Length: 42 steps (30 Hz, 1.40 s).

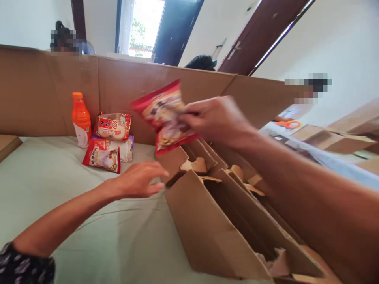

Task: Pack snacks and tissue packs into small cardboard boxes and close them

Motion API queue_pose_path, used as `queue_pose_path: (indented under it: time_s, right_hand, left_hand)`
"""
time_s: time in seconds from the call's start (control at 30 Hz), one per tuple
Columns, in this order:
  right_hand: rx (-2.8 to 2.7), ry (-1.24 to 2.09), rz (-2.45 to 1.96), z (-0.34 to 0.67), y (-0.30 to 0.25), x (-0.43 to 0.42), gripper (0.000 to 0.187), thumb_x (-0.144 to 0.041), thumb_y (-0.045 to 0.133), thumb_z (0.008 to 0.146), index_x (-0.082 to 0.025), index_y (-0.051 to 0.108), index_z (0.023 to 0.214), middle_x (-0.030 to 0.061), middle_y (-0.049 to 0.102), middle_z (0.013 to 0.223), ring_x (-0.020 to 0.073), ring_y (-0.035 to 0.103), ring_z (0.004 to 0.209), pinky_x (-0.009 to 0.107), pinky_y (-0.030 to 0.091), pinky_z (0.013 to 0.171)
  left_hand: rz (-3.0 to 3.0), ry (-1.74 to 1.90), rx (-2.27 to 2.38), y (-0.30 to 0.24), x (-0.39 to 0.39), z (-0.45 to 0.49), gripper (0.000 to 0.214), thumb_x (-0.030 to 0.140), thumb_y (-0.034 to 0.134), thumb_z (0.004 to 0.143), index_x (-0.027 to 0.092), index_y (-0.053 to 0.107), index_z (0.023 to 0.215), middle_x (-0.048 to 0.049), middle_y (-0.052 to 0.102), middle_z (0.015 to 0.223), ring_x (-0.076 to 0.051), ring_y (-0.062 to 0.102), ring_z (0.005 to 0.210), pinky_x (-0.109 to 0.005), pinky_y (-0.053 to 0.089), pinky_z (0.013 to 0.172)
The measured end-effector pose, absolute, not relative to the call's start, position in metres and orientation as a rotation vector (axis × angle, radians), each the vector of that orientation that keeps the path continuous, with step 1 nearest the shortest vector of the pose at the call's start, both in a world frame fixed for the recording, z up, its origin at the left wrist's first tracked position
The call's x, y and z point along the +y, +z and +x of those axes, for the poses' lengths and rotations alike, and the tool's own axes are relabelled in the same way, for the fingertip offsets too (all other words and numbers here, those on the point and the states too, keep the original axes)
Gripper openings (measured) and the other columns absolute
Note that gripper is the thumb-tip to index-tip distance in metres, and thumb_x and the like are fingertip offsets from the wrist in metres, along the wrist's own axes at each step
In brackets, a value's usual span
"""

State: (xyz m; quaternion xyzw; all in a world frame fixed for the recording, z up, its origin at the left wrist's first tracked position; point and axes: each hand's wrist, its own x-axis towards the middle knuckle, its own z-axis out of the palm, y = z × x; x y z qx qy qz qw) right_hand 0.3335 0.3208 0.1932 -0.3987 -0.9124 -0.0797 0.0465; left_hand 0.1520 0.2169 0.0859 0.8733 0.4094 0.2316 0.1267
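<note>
My right hand (211, 118) pinches a red snack packet (166, 118) by its right side, holding it up over the far end of a cardboard box (204, 225) with long inner dividers. Beside that box's left far corner is my left hand (145, 179), fingers apart and nothing in them; whether it touches the cardboard I cannot tell. Farther back on the left, a similar red packet (102, 156) lies against a purple and white packet (126, 150). Behind these rests a clear red-printed packet of rice crackers (114, 126). An orange drink bottle (81, 120) stands upright next to them.
A pale green cloth (142, 236) covers the table. A tall cardboard wall (154, 71) runs along the back, and a flat cardboard piece (8, 146) lies at the far left. Beyond the wall are other people and, at right, more cardboard boxes (334, 138) and orange tape (288, 124).
</note>
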Motion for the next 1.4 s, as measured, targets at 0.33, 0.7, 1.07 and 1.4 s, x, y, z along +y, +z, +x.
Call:
queue_pose_path:
  time_s: [0.33, 0.7, 1.07, 1.4]
  right_hand:
    - [-2.736, -0.334, -1.166, 0.162, 0.143, 0.344, 0.033, -0.027, 0.05, 0.101, -0.015, 0.068, 0.126, 0.0139, 0.069, 0.131, 0.0247, 0.063, 0.115, 0.03, 0.046, 0.089]
    - [-1.833, -0.102, -1.581, 0.49, 0.164, 0.237, 0.028, -0.026, 0.053, 0.088, -0.011, 0.076, 0.094, 0.0054, 0.072, 0.084, 0.0148, 0.059, 0.074, 0.027, 0.044, 0.07]
    - [-1.745, -0.097, -2.384, 0.618, 0.111, 0.192, 0.036, -0.024, 0.05, 0.095, -0.014, 0.07, 0.123, 0.0153, 0.069, 0.13, 0.0286, 0.063, 0.12, 0.035, 0.047, 0.098]
    - [-1.913, 0.589, -1.809, 0.646, 0.112, 0.19, 0.031, -0.016, 0.044, 0.094, -0.013, 0.075, 0.098, 0.0071, 0.078, 0.097, 0.0159, 0.072, 0.084, 0.022, 0.053, 0.072]
  left_hand:
    - [2.233, 0.881, 1.68, 0.011, 0.209, 0.019, 0.033, 0.025, 0.058, 0.083, 0.022, 0.07, 0.113, -0.0098, 0.07, 0.121, -0.025, 0.069, 0.111, -0.04, 0.057, 0.099]
    - [2.513, 0.945, 1.19, 0.035, 0.218, 0.113, 0.032, 0.046, 0.053, 0.093, 0.03, 0.066, 0.118, -0.0072, 0.063, 0.134, -0.031, 0.066, 0.117, -0.049, 0.059, 0.094]
    - [2.969, 0.686, 0.574, 0.137, 0.25, 0.346, 0.036, 0.026, 0.048, 0.092, 0.02, 0.067, 0.122, -0.0098, 0.061, 0.139, -0.028, 0.058, 0.127, -0.049, 0.047, 0.114]
    - [3.226, -0.019, 0.501, 0.117, 0.296, 0.479, 0.048, 0.004, 0.049, 0.078, 0.018, 0.069, 0.119, -0.0099, 0.071, 0.12, -0.026, 0.063, 0.12, -0.037, 0.05, 0.1]
